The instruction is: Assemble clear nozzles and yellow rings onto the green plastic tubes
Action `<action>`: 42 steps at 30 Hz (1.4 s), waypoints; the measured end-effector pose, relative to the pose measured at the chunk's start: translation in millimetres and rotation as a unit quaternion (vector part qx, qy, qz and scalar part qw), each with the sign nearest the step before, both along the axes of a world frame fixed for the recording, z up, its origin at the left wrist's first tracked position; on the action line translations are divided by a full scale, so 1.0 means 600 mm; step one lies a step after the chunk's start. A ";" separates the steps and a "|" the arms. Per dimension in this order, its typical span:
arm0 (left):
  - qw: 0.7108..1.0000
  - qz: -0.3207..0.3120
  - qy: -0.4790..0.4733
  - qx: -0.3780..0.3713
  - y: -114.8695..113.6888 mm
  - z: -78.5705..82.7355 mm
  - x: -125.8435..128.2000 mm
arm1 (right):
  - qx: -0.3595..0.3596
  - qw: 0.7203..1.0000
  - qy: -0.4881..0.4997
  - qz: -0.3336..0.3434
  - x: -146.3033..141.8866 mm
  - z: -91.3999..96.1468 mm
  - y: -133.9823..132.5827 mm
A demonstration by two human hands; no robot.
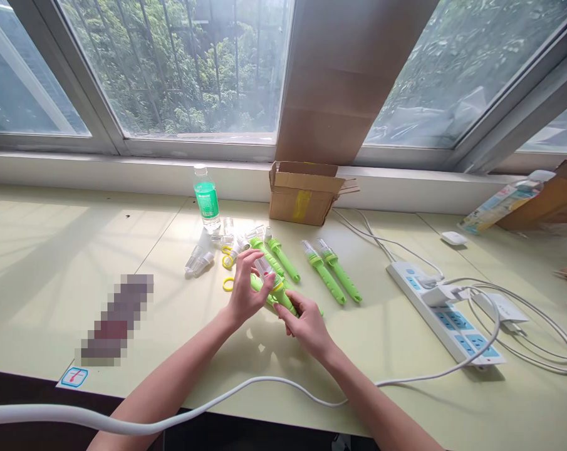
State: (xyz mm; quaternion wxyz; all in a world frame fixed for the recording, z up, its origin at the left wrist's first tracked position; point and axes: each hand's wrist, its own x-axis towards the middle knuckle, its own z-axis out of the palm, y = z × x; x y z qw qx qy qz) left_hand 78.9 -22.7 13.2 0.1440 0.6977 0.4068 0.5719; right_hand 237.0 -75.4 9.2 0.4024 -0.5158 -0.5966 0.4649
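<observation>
My right hand (306, 324) grips the green handle of a stick-shaped toy (283, 299) with a yellow ring and a clear cap. My left hand (246, 289) pinches that clear cap at the toy's upper end. Behind them on the pale green table (67, 263) lie several more green sticks (331, 275), two loose yellow rings (228, 284) and several clear plastic caps (199, 260).
A water bottle with a green label (207, 199) stands near the window ledge. An open cardboard box (302, 193) sits beside it. A white power strip (445, 313) with plugs and cables lies at the right. A white cable (245, 385) runs along the table's near edge.
</observation>
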 end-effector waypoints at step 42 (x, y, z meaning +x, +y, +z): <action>0.988 0.049 -0.081 0.121 -0.007 0.029 -0.003 | 0.090 0.994 0.067 -0.003 0.004 -0.008 -0.006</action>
